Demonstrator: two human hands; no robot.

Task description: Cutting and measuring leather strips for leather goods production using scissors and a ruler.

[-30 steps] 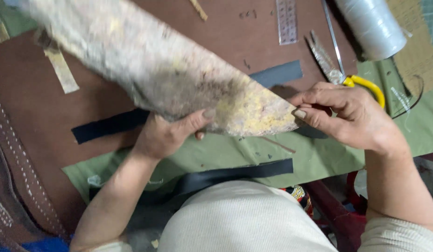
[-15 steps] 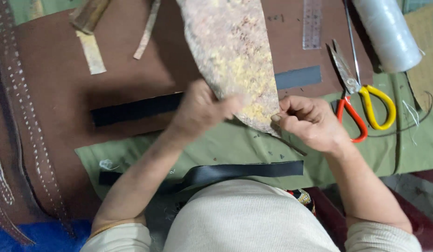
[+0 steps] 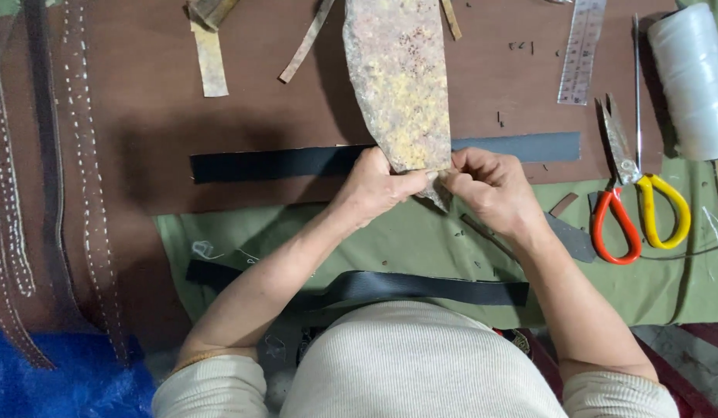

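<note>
head view. brown work surface (image 3: 243, 101) fills the upper part of the picture, with a green cloth (image 3: 421, 240) laid over its near edge and a blue fabric (image 3: 72, 383) at the lower left. i see stitched brown straps (image 3: 72, 178) running down the left side. a long dark strip (image 3: 297, 162) lies flat across the brown surface, passing under the hands. a second dark strap (image 3: 428, 288) lies on the green cloth close to the person's body.

both hands meet at the centre. the left hand (image 3: 370, 186) pinches the lower end of a mottled piece of material (image 3: 397, 85), yellow and pinkish, with fingers curled and pressed against the thumb. the right hand (image 3: 490, 186) pinches the same lower tip from the other side, its fingertips close together on the edge. the mottled piece points away from the person, its wide end running off the top of the picture and its narrow end held just over the dark strip.

to the right lie scissors (image 3: 637, 193) with one red and one yellow handle, blades pointing away. a metal ruler (image 3: 582, 50) rests beyond them, and a white spool of thread (image 3: 692, 77) sits at the far right. thin pale scraps (image 3: 208, 58) lie near the top left.
</note>
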